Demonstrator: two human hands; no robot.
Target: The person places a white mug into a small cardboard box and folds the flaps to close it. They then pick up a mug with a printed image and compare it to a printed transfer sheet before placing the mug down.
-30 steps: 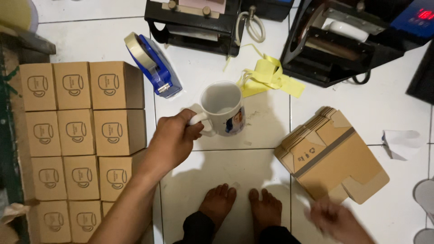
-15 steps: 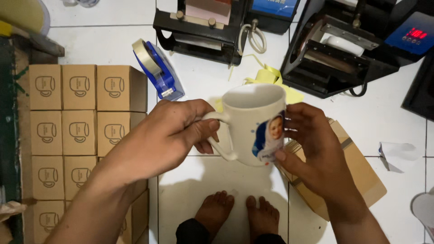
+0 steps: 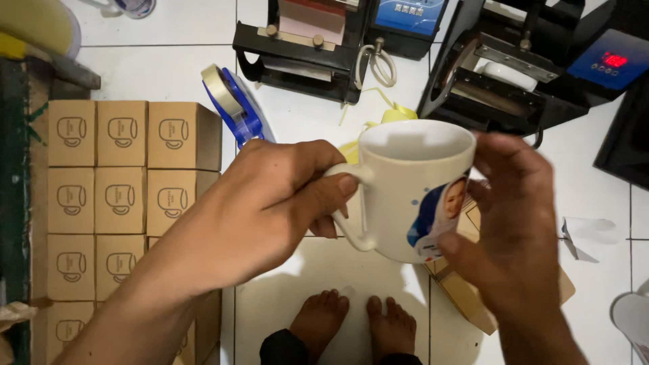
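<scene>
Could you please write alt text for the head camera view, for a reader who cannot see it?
A white printed mug is held up in both hands: the left hand grips its handle, the right hand cups its side. Below lie a white tiled floor, stacked brown cardboard boxes, a blue tape dispenser and black press machines.

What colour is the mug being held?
White mug with a blue-edged photo print on its side; seen in the head view.
</scene>
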